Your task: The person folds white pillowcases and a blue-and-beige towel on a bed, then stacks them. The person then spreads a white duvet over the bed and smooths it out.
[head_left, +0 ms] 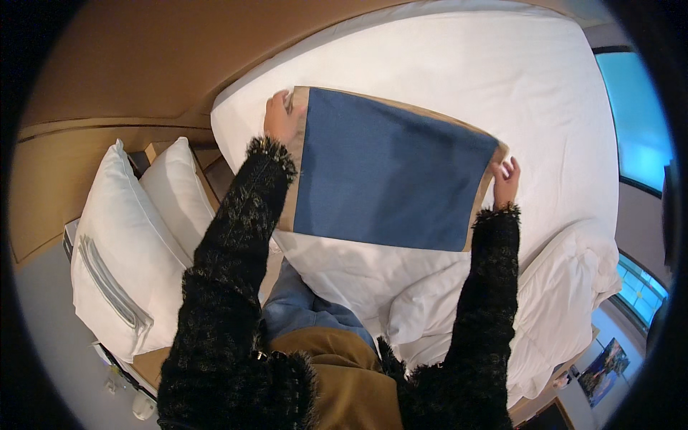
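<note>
A blue cloth panel with tan borders (390, 172) is stretched out flat between my hands over the white bed. Whether it is a folded bed runner or a cover, I cannot tell. At its far left corner my left hand (282, 120) grips the tan border, with the thumb side against the cloth. My right hand (506, 183) holds the right border near the far right corner, fingers curled at the edge. Part of the fingers of both hands is hidden by the cloth. The panel's near edge hangs close to my body.
The white-sheeted bed (530, 79) lies beneath and beyond the cloth. A bunched white duvet (566, 294) is at the near right. Two white pillows (132, 244) stand at the left beside the wooden headboard (79, 172). Windows (631, 115) are at the far right.
</note>
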`<state>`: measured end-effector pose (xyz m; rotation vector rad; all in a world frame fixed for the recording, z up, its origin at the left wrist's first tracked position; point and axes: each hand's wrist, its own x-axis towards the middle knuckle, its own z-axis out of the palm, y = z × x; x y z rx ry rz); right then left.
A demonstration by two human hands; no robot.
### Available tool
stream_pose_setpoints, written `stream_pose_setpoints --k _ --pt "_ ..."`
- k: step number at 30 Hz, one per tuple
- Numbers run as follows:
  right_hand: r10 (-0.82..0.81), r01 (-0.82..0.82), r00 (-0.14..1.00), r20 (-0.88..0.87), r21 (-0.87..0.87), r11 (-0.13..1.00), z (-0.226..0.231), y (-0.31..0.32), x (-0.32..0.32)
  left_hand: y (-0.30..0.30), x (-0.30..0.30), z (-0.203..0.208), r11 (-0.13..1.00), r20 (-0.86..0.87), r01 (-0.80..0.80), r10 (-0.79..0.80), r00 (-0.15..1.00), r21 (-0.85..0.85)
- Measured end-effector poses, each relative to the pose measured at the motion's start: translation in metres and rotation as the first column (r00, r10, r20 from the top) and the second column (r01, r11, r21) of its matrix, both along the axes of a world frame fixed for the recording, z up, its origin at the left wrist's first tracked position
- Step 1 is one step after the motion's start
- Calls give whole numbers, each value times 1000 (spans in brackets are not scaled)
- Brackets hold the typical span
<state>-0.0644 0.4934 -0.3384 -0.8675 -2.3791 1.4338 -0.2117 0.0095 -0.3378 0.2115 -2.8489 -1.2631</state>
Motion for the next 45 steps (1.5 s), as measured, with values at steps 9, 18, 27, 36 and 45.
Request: stream_pose_setpoints --k 9,18,27,36,45 --pt "-375 260 857 354 331 907 -67 -49 131 -3 132 -27 972 206 -227 212 955 52" --pt "-562 525 772 297 200 827 -60 -76 210 -24 222 -25 928 354 -364 313 881 85" --pt "-519 644 764 383 -404 650 -43 -57 227 -44 262 -53 956 77 -274 267 961 101" --pt "-617 553 731 292 -783 285 -61 -95 292 -39 292 -12 847 -64 46 -94 994 -529" --pt "-456 455 839 297 -842 290 -55 -115 255 67 312 -10 549 213 784 -761 613 -290"
